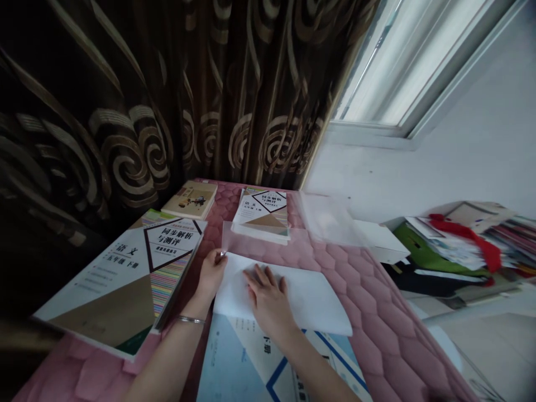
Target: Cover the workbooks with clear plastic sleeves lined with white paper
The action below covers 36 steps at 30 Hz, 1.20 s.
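Observation:
A blue-and-white book (234,357) lies in front of me, with a blank white page or inside cover (310,290) spread flat at its far end. My right hand (270,301) presses on this white surface, fingers spread and flat. At its far left corner, my left hand (211,273) has thumb and fingers pinched together on what looks like the edge of a clear plastic sheet (268,239). The sheet extends past the book's far edge and is hard to see against the pink cover. A thin bracelet (191,320) circles my left wrist.
Large workbooks (121,279) lie at left, with a tan illustrated book (190,199) behind. A smaller book stack (262,212) sits farther back beside more translucent sheets (330,218). Pink quilted cloth (389,329) covers the table. Dark curtains (234,84) hang behind; papers and bags (452,251) pile up at right.

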Available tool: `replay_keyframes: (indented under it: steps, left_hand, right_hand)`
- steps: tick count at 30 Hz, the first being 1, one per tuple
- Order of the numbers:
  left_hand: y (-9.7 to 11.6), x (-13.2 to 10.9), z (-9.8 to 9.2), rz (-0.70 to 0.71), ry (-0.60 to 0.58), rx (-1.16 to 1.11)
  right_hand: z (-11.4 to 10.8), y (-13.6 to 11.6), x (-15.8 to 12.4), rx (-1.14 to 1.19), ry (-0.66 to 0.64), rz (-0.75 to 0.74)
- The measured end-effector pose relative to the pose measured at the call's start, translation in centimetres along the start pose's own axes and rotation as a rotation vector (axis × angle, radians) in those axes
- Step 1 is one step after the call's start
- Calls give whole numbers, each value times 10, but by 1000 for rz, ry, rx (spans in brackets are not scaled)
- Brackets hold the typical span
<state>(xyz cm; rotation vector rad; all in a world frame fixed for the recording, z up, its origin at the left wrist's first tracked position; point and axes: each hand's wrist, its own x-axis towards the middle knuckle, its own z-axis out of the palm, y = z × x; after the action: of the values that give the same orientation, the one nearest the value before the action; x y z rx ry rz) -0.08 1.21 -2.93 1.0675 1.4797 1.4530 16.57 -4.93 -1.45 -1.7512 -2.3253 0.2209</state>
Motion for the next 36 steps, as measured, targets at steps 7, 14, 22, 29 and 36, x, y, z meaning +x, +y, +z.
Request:
replay_keyframes:
  steps: [7,14,22,29,36]
  left_hand:
    - [2,-1,2,10,-52,-37]
    - [3,-1,0,47,-49,-19]
    - [8,-2,1,33,-21,15]
    - [7,2,3,21,20,60]
    - [4,5,3,0,43,141]
  right_hand:
    - [-1,1,1,12,-1,-78]
    - [0,1,0,10,52,-85]
    - [-4,1,2,17,38,-87]
    - [-5,4,3,52,34,-101]
    - [-6,6,4,75,27,-98]
